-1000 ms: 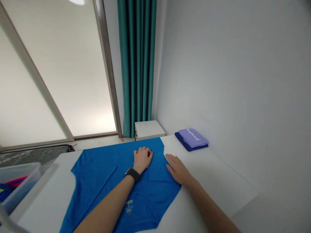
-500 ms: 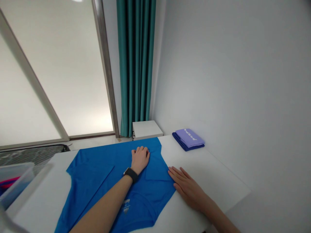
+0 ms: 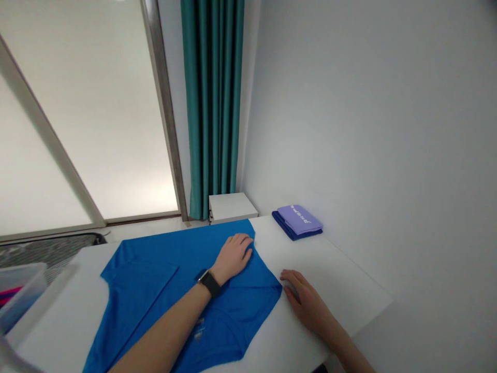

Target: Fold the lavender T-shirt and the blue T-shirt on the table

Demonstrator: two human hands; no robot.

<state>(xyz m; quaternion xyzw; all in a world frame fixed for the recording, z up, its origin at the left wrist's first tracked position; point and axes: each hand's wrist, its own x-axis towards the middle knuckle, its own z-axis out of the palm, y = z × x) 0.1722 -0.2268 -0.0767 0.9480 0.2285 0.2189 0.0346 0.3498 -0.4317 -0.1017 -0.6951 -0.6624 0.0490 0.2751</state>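
A blue T-shirt [image 3: 155, 248] lies spread on the white table, sleeves folded inward and the neckline with a small printed label toward me. My left hand [image 3: 235, 255], with a black watch on its wrist, rests open and palm down on the shirt near its far right edge. Just off the shirt's right corner is my right hand [image 3: 305, 300], fingers curved on the table. A gap shows between its thumb and fingers, around the shirt's tip; whether it touches the cloth I cannot tell.
Folded purple and navy clothes [image 3: 298, 221] lie at the table's back right by the wall. A clear plastic bin [image 3: 27, 295] with red and blue cloth stands at the left edge. Beyond the table are a white cabinet [image 3: 232, 206] and a green curtain [image 3: 212, 114].
My left hand has slid right across the shirt to near its edge. My right hand has drawn back off the shirt's right corner, its fingers now curved instead of flat.
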